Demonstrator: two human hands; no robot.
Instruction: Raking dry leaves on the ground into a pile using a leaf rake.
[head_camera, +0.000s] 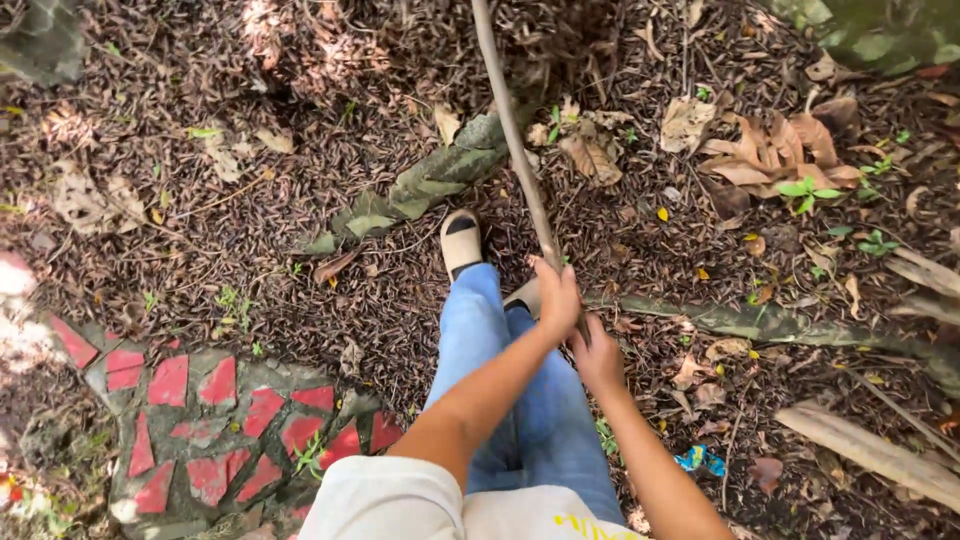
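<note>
I look down at my own legs in blue jeans (500, 370) and a beige sandal (461, 240) on leaf-strewn ground. A long, thin wooden handle (512, 130) runs from the top of the view down to my hands. My left hand (556, 297) grips the handle higher up. My right hand (598, 355) grips it just below, close to the left one. The far end of the handle lies outside the view.
Dry brown leaves and twigs cover the soil. A curved stone edging (430, 185) crosses behind my foot and continues right (770, 322). A red-and-grey mosaic paving (215, 420) lies at lower left. A blue scrap (700, 460) lies at lower right.
</note>
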